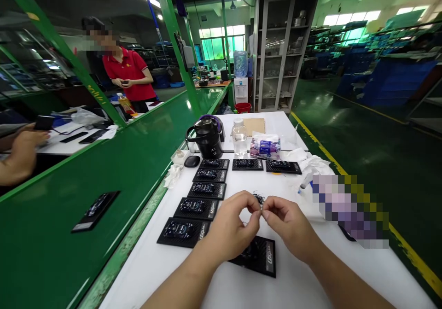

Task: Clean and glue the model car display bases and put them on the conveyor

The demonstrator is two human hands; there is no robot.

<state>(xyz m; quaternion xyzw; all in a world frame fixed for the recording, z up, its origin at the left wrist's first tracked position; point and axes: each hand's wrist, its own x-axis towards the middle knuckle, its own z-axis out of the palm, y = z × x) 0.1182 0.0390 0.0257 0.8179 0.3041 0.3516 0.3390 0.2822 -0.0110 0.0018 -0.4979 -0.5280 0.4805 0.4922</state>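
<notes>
My left hand (pixel 238 226) and my right hand (pixel 290 226) meet at the fingertips over the white table, each closed in a pinch. Whatever lies between the fingers is too small to make out. Just beyond the fingertips is a little heap of thin black pieces (pixel 258 198). Below my hands a black display base (pixel 265 256) with a "Utopia" label carries a dark model car, partly hidden by my left hand. More model cars on like bases stand in a column on the left, the nearest being a model car (pixel 178 229) close to my left forearm.
Further model cars (pixel 245 163) line the back, before a black jug (pixel 207 136), a clear bottle (pixel 239 138) and a tissue pack (pixel 265 147). Crumpled tissues (pixel 316 166) lie right. A green ledge (pixel 138 171) borders the left, holding another model car (pixel 96 207). A person in red (pixel 129 72) stands beyond.
</notes>
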